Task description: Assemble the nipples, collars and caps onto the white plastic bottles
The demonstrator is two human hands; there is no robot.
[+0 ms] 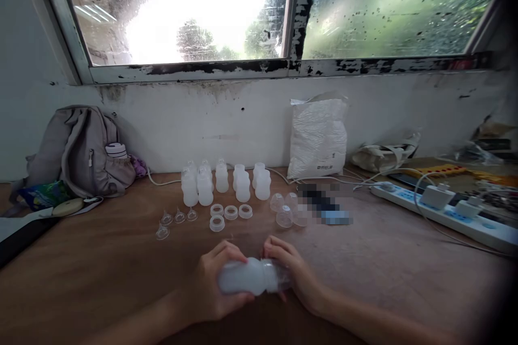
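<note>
Close in front of me, a frosted white baby bottle [243, 276] lies sideways in the air or just over the table; the gap cannot be judged. My left hand [212, 283] is wrapped round its body. My right hand [303, 277] closes on the clear cap [280, 276] at the bottle's right end, partly hiding it. Beyond my hands sit several white collar rings [231, 212]. Clear nipples [180, 215] are grouped to their left, and clear dome caps [284, 216] to their right. Rows of bottles [205, 188] stand upright behind, some with caps on.
A grey backpack [81, 151] rests at the left by the wall. A white plastic bag [318, 137] leans against the wall. At the right lies a power strip [449, 215] with chargers and cables. A blurred dark and blue object [338, 216] is beside the caps.
</note>
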